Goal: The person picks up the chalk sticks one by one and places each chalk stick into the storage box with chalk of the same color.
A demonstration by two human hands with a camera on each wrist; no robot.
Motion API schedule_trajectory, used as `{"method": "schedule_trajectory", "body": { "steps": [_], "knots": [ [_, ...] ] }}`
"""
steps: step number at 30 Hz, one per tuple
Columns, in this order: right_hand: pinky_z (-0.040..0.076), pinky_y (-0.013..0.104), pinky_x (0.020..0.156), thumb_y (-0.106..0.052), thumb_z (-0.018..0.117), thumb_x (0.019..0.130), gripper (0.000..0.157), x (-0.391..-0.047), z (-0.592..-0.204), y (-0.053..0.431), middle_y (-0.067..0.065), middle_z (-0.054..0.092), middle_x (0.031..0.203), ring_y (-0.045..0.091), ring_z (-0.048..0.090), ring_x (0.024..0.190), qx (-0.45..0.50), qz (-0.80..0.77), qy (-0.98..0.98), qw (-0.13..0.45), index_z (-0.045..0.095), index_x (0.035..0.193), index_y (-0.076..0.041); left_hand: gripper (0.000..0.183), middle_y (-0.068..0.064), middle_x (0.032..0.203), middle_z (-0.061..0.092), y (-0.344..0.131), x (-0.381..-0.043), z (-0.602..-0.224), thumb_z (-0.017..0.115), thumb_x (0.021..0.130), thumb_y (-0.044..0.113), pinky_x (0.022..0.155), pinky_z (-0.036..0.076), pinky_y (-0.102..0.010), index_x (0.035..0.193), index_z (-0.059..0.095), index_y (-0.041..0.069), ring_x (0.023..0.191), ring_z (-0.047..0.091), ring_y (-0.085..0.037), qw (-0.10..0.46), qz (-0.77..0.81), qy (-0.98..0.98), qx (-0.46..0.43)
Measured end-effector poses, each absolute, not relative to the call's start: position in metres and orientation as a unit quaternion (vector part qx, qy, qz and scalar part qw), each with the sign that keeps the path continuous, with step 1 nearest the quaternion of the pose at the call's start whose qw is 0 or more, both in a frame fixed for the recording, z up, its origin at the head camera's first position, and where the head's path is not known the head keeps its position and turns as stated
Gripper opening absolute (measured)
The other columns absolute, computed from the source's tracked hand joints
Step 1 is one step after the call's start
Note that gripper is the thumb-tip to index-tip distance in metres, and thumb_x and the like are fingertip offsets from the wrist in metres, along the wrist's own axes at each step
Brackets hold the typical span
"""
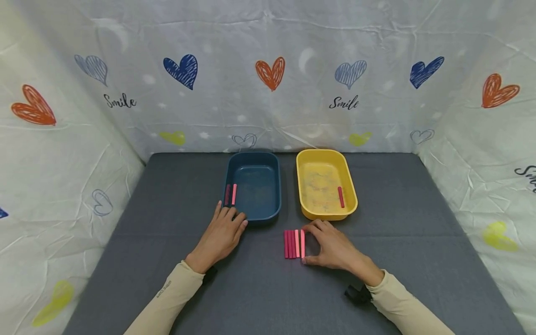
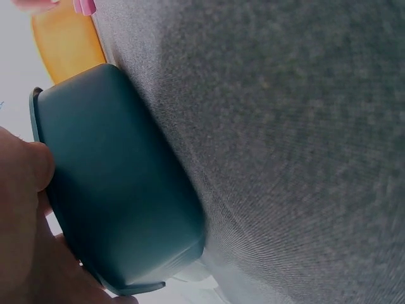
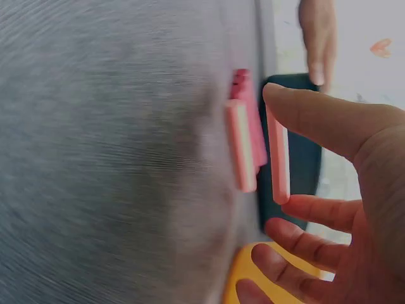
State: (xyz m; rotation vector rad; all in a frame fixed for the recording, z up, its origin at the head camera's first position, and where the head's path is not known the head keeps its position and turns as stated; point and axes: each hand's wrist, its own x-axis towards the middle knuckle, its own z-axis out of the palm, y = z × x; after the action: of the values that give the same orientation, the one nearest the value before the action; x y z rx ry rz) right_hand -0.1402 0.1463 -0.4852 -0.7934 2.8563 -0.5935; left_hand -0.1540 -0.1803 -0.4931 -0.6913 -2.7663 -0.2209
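Note:
My right hand [image 1: 332, 246] pinches a light pink stick [image 3: 279, 158] by its two ends, between thumb and index finger. Just left of it, a row of sticks [image 1: 291, 244] lies side by side on the cloth, several dark pink and one light pink. My left hand [image 1: 219, 237] rests on the near left rim of a blue tub [image 1: 261, 218], its thumb at the rim in the left wrist view. Inside that tub, at the left, are a dark stick [image 1: 227, 194] and a light pink stick [image 1: 234, 194].
To the right of the blue tub stands a yellow tub [image 1: 328, 216] with one dark red stick [image 1: 341, 197] in it. Grey cloth [image 1: 398, 200] covers the table. Behind it hangs a white curtain [image 1: 226, 107] printed with hearts.

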Motion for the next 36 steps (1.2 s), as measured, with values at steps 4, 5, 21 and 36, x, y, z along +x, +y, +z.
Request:
{"method": "schedule_trajectory", "body": {
  "steps": [4,5,21,36],
  "knots": [
    [0.052,0.043,0.093,-0.047,0.086,0.069,0.078,-0.138,-0.471,0.147,0.0,0.055,0.124,0.018,0.052,0.113,-0.256,-0.201,0.944,0.055,0.055,0.134,-0.018,0.018,-0.009,0.097,0.057,-0.18,-0.154,-0.494,0.049,0.104,0.026,0.116,0.024,-0.063,0.103,0.061,0.013,0.102,0.054,-0.031,0.141,-0.078,-0.957,-0.239],
    [0.052,0.043,0.092,-0.046,0.086,0.069,0.078,-0.138,-0.468,0.147,0.0,0.055,0.125,0.018,0.052,0.112,-0.257,-0.201,0.944,0.053,0.054,0.134,-0.019,0.019,-0.009,0.097,0.057,-0.18,-0.154,-0.494,0.049,0.104,0.026,0.116,0.024,-0.063,0.103,0.061,0.013,0.102,0.054,-0.031,0.14,-0.078,-0.958,-0.239],
    [0.047,0.044,0.105,-0.047,0.086,0.07,0.08,-0.159,-0.419,0.135,0.0,0.054,0.131,0.02,0.052,0.121,-0.282,-0.234,0.93,0.008,0.052,0.137,-0.018,0.018,-0.01,0.097,0.057,-0.18,-0.154,-0.495,0.049,0.103,0.026,0.117,0.022,-0.063,0.103,0.061,0.012,0.101,0.053,-0.031,0.141,-0.08,-0.958,-0.237],
    [0.052,0.037,0.094,-0.052,0.081,0.074,0.079,-0.182,-0.388,0.102,-0.004,0.052,0.133,0.014,0.052,0.115,-0.302,-0.305,0.903,0.012,0.049,0.14,-0.023,0.022,-0.011,0.097,0.057,-0.18,-0.154,-0.495,0.047,0.104,0.027,0.115,0.024,-0.064,0.103,0.061,0.011,0.1,0.053,-0.031,0.15,-0.081,-0.956,-0.24]
  ]
}}
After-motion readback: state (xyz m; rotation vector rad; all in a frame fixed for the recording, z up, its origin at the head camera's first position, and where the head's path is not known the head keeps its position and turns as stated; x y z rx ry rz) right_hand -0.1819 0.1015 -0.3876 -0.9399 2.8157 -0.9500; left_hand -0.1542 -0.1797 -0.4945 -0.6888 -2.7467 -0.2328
